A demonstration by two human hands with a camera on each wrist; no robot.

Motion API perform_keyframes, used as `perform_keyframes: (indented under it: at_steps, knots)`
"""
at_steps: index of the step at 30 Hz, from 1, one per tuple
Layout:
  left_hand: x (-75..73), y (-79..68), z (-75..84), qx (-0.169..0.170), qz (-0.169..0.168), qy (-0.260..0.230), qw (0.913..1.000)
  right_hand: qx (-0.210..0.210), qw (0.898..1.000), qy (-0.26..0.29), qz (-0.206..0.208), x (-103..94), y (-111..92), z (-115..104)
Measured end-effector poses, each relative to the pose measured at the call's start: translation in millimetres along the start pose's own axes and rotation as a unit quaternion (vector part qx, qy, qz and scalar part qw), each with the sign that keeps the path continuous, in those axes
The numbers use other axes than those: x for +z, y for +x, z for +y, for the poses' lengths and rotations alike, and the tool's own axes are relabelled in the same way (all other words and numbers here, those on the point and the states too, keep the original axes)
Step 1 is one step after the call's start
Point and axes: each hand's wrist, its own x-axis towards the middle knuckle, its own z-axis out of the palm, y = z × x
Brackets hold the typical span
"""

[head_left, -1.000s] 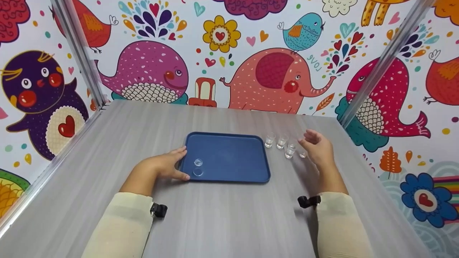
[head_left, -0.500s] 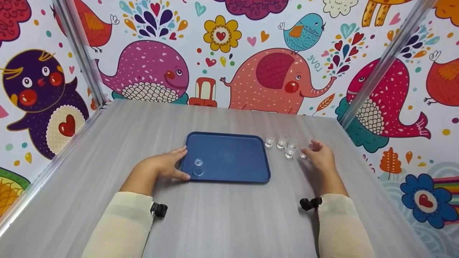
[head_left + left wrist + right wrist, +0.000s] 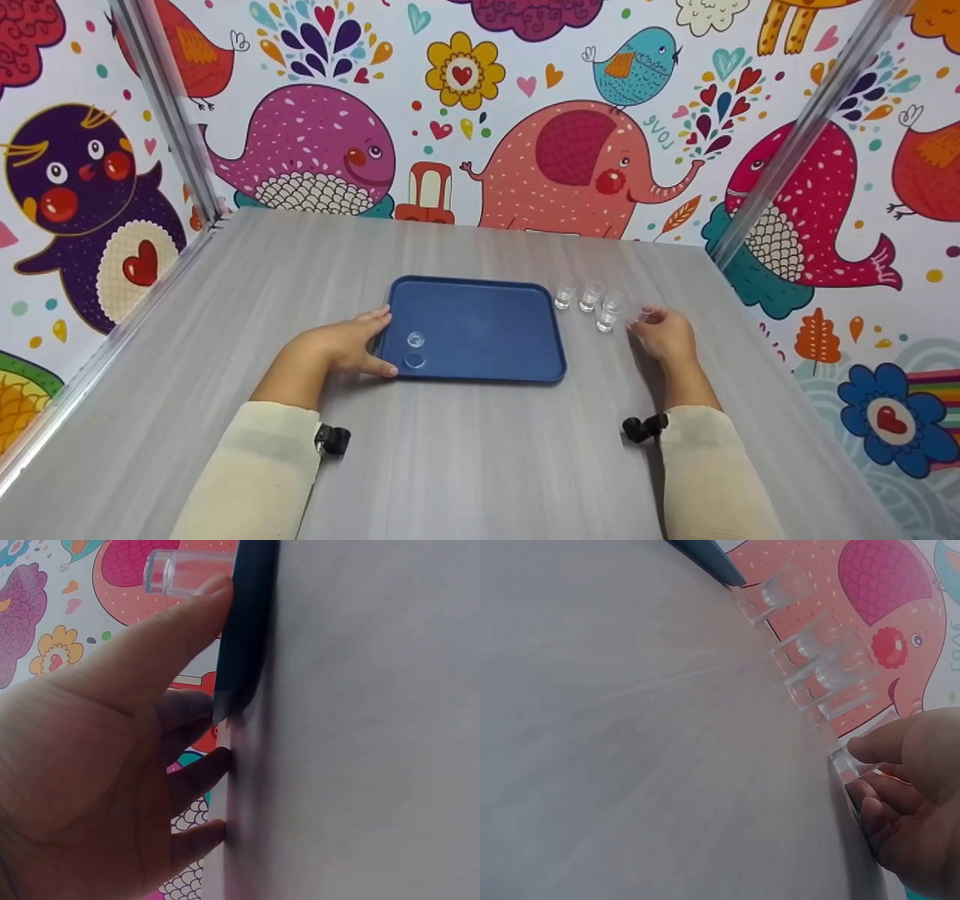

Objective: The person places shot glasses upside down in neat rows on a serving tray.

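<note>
Head view: wall lettering (image 3: 660,133) at 2 o'clock reads "LOVE", reversed. Blue tray (image 3: 480,322) bears one inverted clear glass (image 3: 415,342) at its 8 o'clock; upright glasses (image 3: 607,322) stand on the surface (image 3: 480,450) toward its 3 o'clock, contents indeterminable.
Left wrist view: left grip (image 3: 112,757) released, fingers spread, thumb touching the tray's edge.
Right wrist view: right grip (image 3: 911,799) pinching another glass (image 3: 844,765), situated at the grip's 10 o'clock, beside the upright group.
</note>
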Motion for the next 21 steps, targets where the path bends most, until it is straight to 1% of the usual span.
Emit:
perform_keyframes:
  at_steps: [5, 7, 9, 11, 14, 18, 21]
  knots:
    - [0.6, 0.1, 0.2, -0.002, 0.002, -0.001, 1.0000, 0.008, 1.000, 0.008, 0.001, 0.1, -0.6, -1.5]
    - [0.7, -0.3, 0.6, -0.002, 0.003, -0.002, 1.0000, 0.018, 1.000, 0.022, -0.001, -0.7, -1.0, -2.9]
    - [0.3, -0.9, 1.2, -0.004, 0.002, -0.003, 1.0000, 0.028, 0.999, 0.046, -0.006, -2.1, -1.7, -4.7]
    - [-0.1, -1.6, 2.0, -0.004, 0.002, -0.003, 1.0000, 0.042, 0.997, 0.071, -0.013, -4.0, -2.2, -7.6]
    - [-0.4, -1.7, 2.8, -0.004, 0.001, -0.004, 1.0000, 0.051, 0.993, 0.105, -0.020, -8.4, -4.8, -12.9]
    - [-0.4, -1.2, 2.5, -0.004, 0.002, -0.004, 1.0000, 0.055, 0.990, 0.129, -0.016, -12.3, -9.7, -23.5]
    - [-0.5, -1.5, 1.9, -0.004, 0.001, -0.003, 1.0000, 0.050, 0.990, 0.135, -0.010, -10.3, -13.3, -32.7]
